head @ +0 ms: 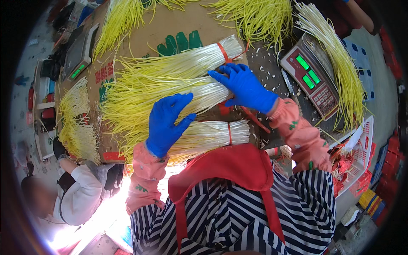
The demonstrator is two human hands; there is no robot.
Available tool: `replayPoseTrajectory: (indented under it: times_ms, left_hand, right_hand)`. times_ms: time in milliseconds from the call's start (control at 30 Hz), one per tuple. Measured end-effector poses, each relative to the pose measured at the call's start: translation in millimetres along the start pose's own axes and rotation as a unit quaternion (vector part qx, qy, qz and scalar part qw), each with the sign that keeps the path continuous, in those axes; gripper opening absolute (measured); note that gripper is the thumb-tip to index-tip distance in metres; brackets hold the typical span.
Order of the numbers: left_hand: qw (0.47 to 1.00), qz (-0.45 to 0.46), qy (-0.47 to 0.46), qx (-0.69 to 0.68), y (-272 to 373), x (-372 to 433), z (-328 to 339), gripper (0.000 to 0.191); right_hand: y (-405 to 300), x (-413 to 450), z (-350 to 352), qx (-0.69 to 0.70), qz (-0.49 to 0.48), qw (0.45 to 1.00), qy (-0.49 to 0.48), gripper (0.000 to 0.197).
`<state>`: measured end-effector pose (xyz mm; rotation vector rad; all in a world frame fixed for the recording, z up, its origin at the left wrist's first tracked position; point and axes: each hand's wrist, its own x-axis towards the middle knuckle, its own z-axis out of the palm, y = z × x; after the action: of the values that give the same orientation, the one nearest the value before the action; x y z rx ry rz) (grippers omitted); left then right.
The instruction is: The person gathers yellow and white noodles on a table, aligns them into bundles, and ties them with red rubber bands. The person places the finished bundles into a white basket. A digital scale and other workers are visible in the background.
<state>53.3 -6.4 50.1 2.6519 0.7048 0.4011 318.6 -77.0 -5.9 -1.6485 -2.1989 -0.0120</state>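
Observation:
A loose bundle of yellow garlic chives (204,92) lies across the cardboard with its white ends towards the right. My right hand (244,86), in a blue glove, cups around those white ends with its fingers apart; whether it presses on them is hard to tell. Over the leafy side of the same bundle is my gloved left hand (167,122), thumb and fingers spread and nothing gripped between them. Just beyond, a bundle tied with red tape (220,51) lies alongside. Nearer to me rests another tied bundle (216,132), partly hidden by my left hand and red apron.
A digital scale (310,75) with chives (341,60) on it stands at the right. Beside it lies a knife (288,83), amid white trimmings. A second scale (79,52) and more chives (79,127) are at the left. A person (76,191) sits lower left.

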Motion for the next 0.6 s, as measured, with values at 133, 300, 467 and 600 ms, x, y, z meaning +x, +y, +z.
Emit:
replayPoseTrajectory:
  times_ms: [133, 300, 467, 600]
  left_hand:
    - [0.979, 0.061, -0.192, -0.005, 25.0, -10.9, 17.2, 0.085]
    - [0.964, -0.001, -0.264, 0.040, 38.1, -22.2, 52.9, 0.100]
    - [0.952, 0.036, -0.283, 0.109, 30.4, -9.6, 59.4, 0.097]
    - [0.973, 0.085, -0.179, 0.121, 35.2, 24.4, 65.4, 0.094]
  right_hand:
    - [-1.0, -63.3, -35.0, 0.057, 0.187, 0.979, 0.052, 0.062]
    - [4.2, -155.1, -23.5, -0.096, 0.462, 0.881, 0.034, 0.055]
    - [32.4, -190.4, 4.4, -0.085, 0.468, 0.873, 0.107, 0.044]
    - [46.2, -197.1, 3.5, -0.030, 0.493, 0.867, 0.075, 0.042]
